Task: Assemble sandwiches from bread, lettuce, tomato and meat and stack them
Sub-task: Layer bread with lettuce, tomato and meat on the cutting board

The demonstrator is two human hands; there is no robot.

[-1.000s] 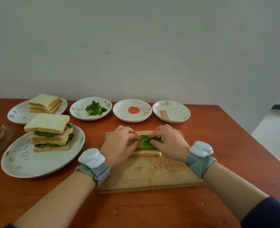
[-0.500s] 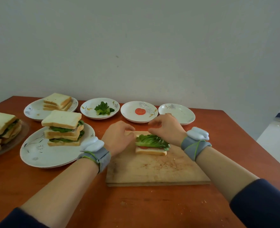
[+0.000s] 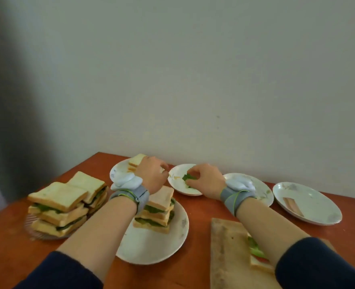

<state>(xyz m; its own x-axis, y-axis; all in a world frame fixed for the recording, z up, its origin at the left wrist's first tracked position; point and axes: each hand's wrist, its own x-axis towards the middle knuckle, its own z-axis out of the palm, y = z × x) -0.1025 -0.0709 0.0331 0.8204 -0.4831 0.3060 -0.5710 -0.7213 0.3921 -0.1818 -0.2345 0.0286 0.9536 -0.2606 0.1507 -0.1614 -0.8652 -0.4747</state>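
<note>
Far to the left of both hands, a glass plate (image 3: 33, 234) on the worktop (image 3: 9, 257) carries a leaning pile of finished sandwiches (image 3: 61, 205). The left hand (image 3: 151, 176) hovers over the bread plate (image 3: 118, 174) at the back, its fingers loosely curled near the stacked bread slices (image 3: 136, 161); whether it has hold of a slice yet cannot be told from here. Under its wrist, on a large white plate (image 3: 168, 245), stands a second sandwich stack (image 3: 157, 211). Just to the right, the right hand (image 3: 206, 180) reaches into the lettuce plate (image 3: 176, 180), fingertips pinched on a lettuce leaf (image 3: 186, 177). Beyond its wrist lies another plate (image 3: 264, 190), mostly hidden, and further right the meat plate (image 3: 318, 201) with one meat strip (image 3: 293, 205). Near the body, below the right forearm, the open sandwich (image 3: 258, 257) in progress sits on the cutting board (image 3: 224, 253), showing lettuce and tomato over bread.

The bread is probably light and soft and will dent if squeezed, so it is best lifted by opposite edges with flat fingers. The lettuce looks limp, thin and easily torn; a gentle pinch at the rib or the leaf's edge should do. Finished stacks will likely slide on their moist fillings, so support from both sides is wise.

No brand, label or readable writing shows anywhere; the plates carry only faint floral patterns.
</note>
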